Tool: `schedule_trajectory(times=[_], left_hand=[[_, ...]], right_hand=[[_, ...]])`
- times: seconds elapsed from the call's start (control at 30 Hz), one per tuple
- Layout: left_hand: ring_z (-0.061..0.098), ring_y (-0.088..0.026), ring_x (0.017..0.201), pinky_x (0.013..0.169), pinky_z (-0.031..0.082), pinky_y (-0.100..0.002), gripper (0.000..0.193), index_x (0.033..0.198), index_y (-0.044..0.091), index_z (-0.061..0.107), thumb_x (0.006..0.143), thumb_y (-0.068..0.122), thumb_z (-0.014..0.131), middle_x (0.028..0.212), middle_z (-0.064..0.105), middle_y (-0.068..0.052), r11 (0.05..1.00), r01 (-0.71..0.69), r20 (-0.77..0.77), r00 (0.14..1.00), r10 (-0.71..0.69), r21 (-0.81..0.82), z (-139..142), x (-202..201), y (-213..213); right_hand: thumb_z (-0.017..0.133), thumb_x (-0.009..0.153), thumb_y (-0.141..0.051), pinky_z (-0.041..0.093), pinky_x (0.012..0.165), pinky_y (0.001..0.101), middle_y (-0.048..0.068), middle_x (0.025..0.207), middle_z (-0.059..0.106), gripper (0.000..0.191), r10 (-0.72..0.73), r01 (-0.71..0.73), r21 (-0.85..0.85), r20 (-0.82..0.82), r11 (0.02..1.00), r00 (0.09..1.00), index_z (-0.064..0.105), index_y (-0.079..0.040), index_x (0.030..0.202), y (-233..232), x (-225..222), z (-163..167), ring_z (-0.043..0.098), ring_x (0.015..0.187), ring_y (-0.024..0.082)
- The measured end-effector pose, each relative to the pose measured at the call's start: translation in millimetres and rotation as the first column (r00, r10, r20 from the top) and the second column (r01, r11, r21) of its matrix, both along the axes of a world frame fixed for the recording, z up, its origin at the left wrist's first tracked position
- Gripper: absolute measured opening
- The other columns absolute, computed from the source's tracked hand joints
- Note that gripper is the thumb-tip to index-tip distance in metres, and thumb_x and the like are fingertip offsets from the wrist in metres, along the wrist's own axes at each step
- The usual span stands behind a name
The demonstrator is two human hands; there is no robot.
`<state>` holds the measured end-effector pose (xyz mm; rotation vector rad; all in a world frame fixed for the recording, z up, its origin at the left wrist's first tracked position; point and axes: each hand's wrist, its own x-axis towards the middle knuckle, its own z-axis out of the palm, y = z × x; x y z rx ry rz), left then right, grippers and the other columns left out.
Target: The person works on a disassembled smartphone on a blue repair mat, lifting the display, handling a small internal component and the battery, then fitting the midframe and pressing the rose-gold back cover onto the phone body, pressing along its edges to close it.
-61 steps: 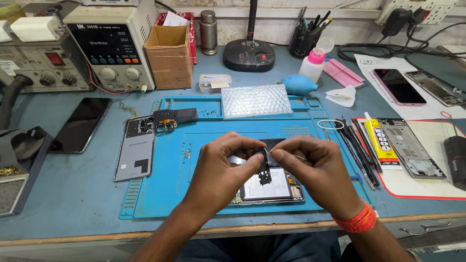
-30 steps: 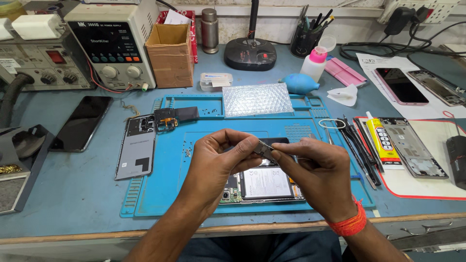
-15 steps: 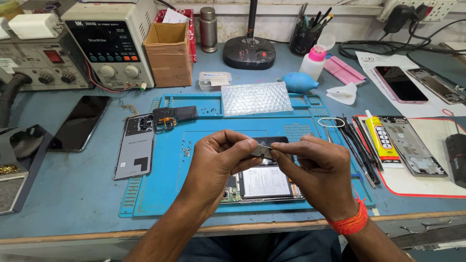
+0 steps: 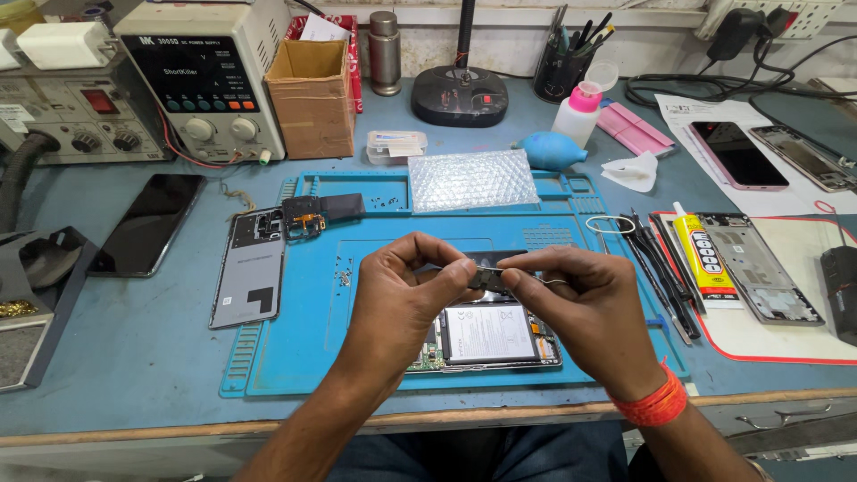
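Left hand point(image 4: 402, 299) and right hand point(image 4: 580, 303) both pinch one small dark component point(image 4: 486, 278) between their fingertips, held above the opened phone point(image 4: 489, 337), which lies directly beneath on the blue mat point(image 4: 295, 357).

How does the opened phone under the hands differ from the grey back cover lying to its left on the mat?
The opened phone lies crosswise with its insides exposed, a white-labelled battery and green board showing; the grey back cover lies lengthwise and is a thin shell with a camera cut-out at its top end. The phone is partly hidden by the left hand and right hand; the cover lies fully in view, untouched. Both rest flat on the blue mat.
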<state>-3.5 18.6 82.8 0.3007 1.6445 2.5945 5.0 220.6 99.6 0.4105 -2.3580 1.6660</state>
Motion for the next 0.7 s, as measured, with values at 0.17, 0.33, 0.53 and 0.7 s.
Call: schedule_trajectory(times=[0.17, 0.33, 0.53, 0.7], left_hand=[[0.075, -0.016, 0.086, 0.082, 0.066, -0.031, 0.009, 0.094, -0.002, 0.065, 0.09, 0.003, 0.071, 0.098, 0.078, -0.017, 0.998, 0.03, -0.068, 0.997, -0.027, 0.048, -0.4, 2.0, 1.3], [0.076, -0.016, 0.088, 0.084, 0.066, -0.03, 0.011, 0.094, -0.001, 0.063, 0.089, 0.001, 0.072, 0.098, 0.078, -0.018, 1.0, 0.003, -0.077, 0.997, -0.001, 0.022, -0.1, 3.0, 3.2], [0.074, -0.015, 0.088, 0.084, 0.065, -0.031, 0.015, 0.092, 0.001, 0.06, 0.088, -0.002, 0.074, 0.095, 0.077, -0.015, 1.0, -0.006, -0.068, 0.998, 0.008, 0.021, -2.3, 3.3, 4.6], [0.073, -0.014, 0.089, 0.087, 0.064, -0.031, 0.019, 0.094, 0.003, 0.056, 0.089, -0.003, 0.074, 0.094, 0.074, -0.012, 0.998, -0.006, -0.117, 0.993, 0.012, 0.056, -3.7, 4.4, 7.0]], right_hand=[[0.077, 0.087, -0.007, 0.036, 0.05, 0.0192, -0.005, 0.064, 0.063, 0.015, 0.038, -0.033, -0.062, 0.085, 0.998, 0.996, 0.08, 0.002, 0.099, 2.5, -1.8, -0.6, 0.05, 0.059, 0.0], [0.079, 0.086, -0.007, 0.03, 0.049, 0.0197, -0.009, 0.06, 0.051, 0.013, 0.016, -0.016, 0.009, 0.036, 1.0, 0.999, 0.08, 0.002, 0.096, 2.3, -1.2, -0.7, 0.042, 0.057, -0.001], [0.079, 0.085, -0.006, 0.028, 0.048, 0.021, -0.009, 0.059, 0.045, 0.012, 0.009, -0.01, 0.04, 0.011, 0.999, 1.0, 0.081, 0.001, 0.094, -0.7, 0.9, 1.3, 0.038, 0.055, 0.0], [0.078, 0.085, -0.006, 0.034, 0.047, 0.0199, -0.008, 0.06, 0.054, 0.012, 0.037, -0.038, 0.034, 0.028, 0.999, 0.999, 0.08, 0.001, 0.095, -3.7, 4.6, 1.4, 0.045, 0.055, -0.001]])
